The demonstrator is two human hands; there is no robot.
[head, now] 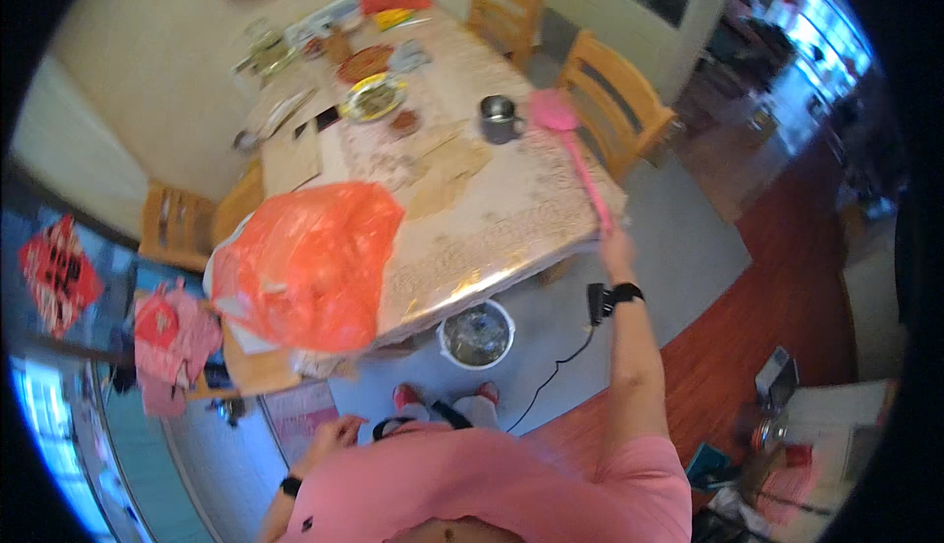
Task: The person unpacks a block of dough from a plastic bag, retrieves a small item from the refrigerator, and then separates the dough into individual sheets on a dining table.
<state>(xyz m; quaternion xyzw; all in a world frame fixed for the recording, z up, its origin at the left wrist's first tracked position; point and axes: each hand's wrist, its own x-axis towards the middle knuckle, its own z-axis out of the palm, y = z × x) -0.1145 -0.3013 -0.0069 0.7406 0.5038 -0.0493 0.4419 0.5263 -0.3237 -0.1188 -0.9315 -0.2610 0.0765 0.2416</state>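
Observation:
My right hand [616,251] grips the thin end of a pink fly swatter [588,178] at the table's right corner. The swatter's broad head [554,110] lies over the table's right edge, near a chair. My left hand [338,434] hangs low by my body, its fingers loosely curled, with nothing visible in it. A dark metal mug [500,121] stands on the table left of the swatter head. A large red plastic bag [310,266] bulges over the table's near left corner. Below the near edge, a white bucket [476,333] with what looks like water rests on the floor.
The patterned table [509,211] bears a yellow-rimmed plate [374,97], a round red tray [366,63] and a brown paper sheet [450,174]. Wooden chairs [616,97] line its right side. A black device [596,303] with a trailing cord [558,363] is by my right wrist.

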